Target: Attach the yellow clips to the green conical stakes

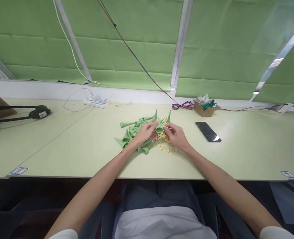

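Observation:
My left hand [147,132] is closed on a green cone-shaped plastic nozzle [159,128], its round open end facing me. Close to that rim, my right hand [176,134] is pinched, and whatever lies between its fingertips is too small to make out. Under and left of my left hand lies a heap of similar green nozzles [125,136], pointing various ways. Small yellow plastic pieces [161,146] are scattered beneath and between my hands. Behind my right fingers, another green nozzle [168,116] points upward.
A black phone [208,131] lies to the right on the pale table [87,152]. Behind it stands a small cardboard box [204,110] with clear plastic and green material. Coiled wires [183,105], a white power strip [96,102] and a black strapped object [39,112] are farther back.

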Available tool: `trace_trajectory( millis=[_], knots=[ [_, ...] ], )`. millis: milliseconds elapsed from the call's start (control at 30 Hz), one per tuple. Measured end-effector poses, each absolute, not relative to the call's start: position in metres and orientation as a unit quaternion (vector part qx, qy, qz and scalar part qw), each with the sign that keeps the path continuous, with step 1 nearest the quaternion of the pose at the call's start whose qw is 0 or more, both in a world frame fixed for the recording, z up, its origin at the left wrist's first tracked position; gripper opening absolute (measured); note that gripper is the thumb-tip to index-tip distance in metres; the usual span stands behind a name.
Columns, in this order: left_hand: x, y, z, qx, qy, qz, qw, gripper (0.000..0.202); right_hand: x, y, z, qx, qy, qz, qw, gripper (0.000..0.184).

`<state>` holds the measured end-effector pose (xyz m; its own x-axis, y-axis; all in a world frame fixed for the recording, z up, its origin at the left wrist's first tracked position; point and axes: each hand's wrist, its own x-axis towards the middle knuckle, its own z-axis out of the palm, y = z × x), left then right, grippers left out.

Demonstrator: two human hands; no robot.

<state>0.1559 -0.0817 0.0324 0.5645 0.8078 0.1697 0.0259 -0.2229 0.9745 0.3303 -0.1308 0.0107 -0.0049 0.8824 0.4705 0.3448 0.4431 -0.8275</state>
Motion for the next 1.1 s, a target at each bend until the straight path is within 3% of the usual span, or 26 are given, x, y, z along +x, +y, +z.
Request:
trace_trajectory(
  millis=[400, 800, 1100],
  knots=[
    [0.151, -0.084, 0.034, 0.773, 0.291, 0.319, 0.464, 0.038, 0.333, -0.131, 0.009, -0.488, -0.684, 0.224, 0.494, 0.033],
    [0.152, -0.078, 0.022, 0.853, 0.26, 0.392, 0.227, 0.025, 0.335, -0.123, 0.002, -0.496, -0.683, 0.216, 0.491, 0.045],
    [0.155, -0.081, 0.025, 0.821, 0.306, 0.423, 0.23, 0.023, 0.331, -0.124, 0.002, -0.514, -0.644, 0.217, 0.524, 0.04]
  ],
)
